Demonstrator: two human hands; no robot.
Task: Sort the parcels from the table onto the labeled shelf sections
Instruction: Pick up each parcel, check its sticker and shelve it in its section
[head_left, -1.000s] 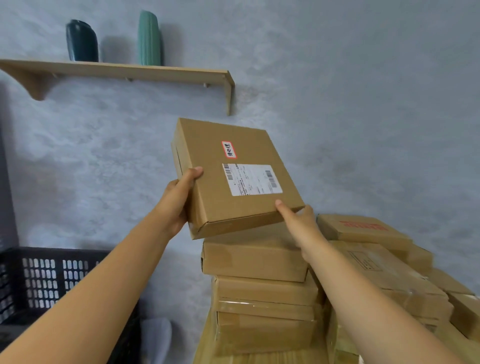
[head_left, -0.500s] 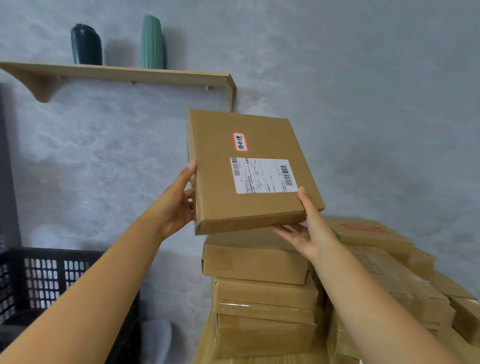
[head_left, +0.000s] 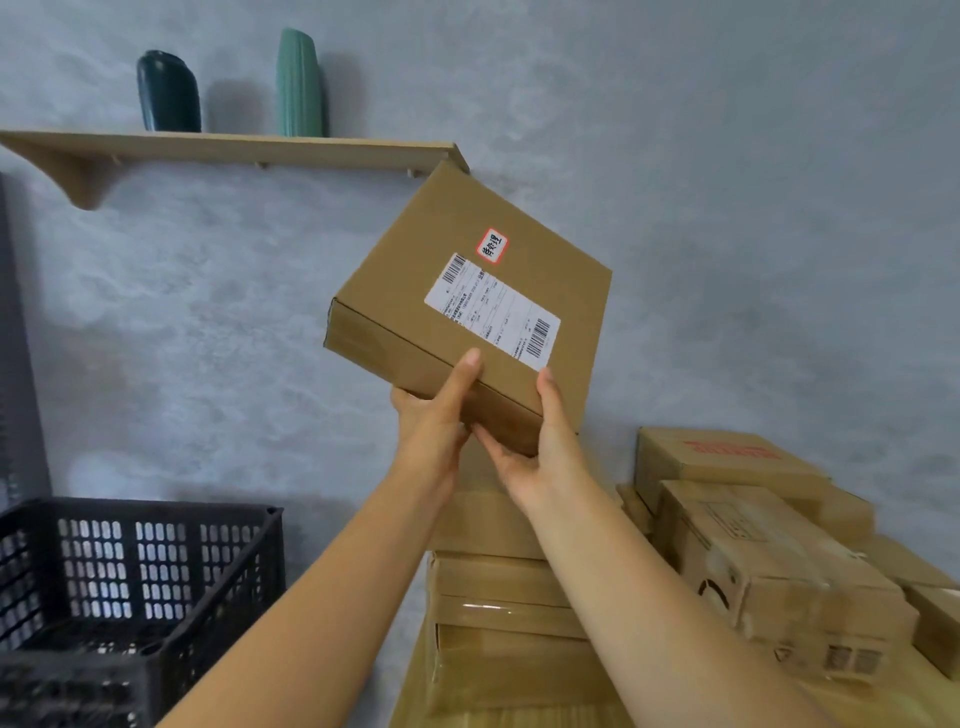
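A flat brown cardboard parcel (head_left: 415, 291) with a white shipping label and a small red-edged sticker is held up in the air, turned corner-down, above the stack of parcels (head_left: 493, 587). My left hand (head_left: 434, 415) grips its near edge with the thumb on top. My right hand (head_left: 535, 452) grips the near lower corner, thumb on the top face and fingers underneath. More brown parcels (head_left: 769, 571) lie piled on the wooden table at the right.
A black slatted plastic crate (head_left: 130, 577) stands at lower left. A wooden wall shelf (head_left: 234, 150) carries a dark green vase (head_left: 169, 93) and a light green vase (head_left: 300, 85). A grey wall lies behind. A dark frame edge shows at far left.
The parcel has been rotated clockwise and lifted; both hands shifted from its opposite sides to its near edge and corner, close together.
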